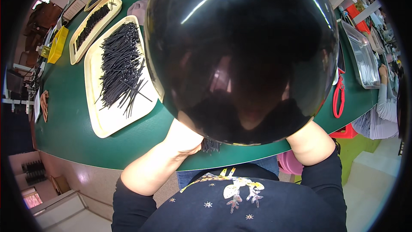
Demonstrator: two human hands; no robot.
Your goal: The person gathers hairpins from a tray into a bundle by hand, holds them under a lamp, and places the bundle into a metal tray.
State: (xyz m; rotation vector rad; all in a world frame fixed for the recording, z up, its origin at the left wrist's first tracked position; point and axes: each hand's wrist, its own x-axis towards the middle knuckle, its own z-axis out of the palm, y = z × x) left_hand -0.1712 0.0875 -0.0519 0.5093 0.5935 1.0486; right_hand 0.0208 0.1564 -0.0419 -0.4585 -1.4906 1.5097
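A large glossy black dome, with ceiling lights mirrored in it, fills the middle of the view and covers the space where my hands work. My left hand reaches under its lower left edge; only the wrist and heel of the hand show. Close beside that hand, the ends of a bunch of thin black rods stick out near the table's front edge. On the right, my right forearm goes under the dome, which hides that hand. What either hand holds cannot be seen.
On the green table, a cream tray holds a heap of thin black rods. Behind it lie another cream tray of rods and a yellow bin. A red loop handle and clear plastic tray lie right, near another person's sleeve.
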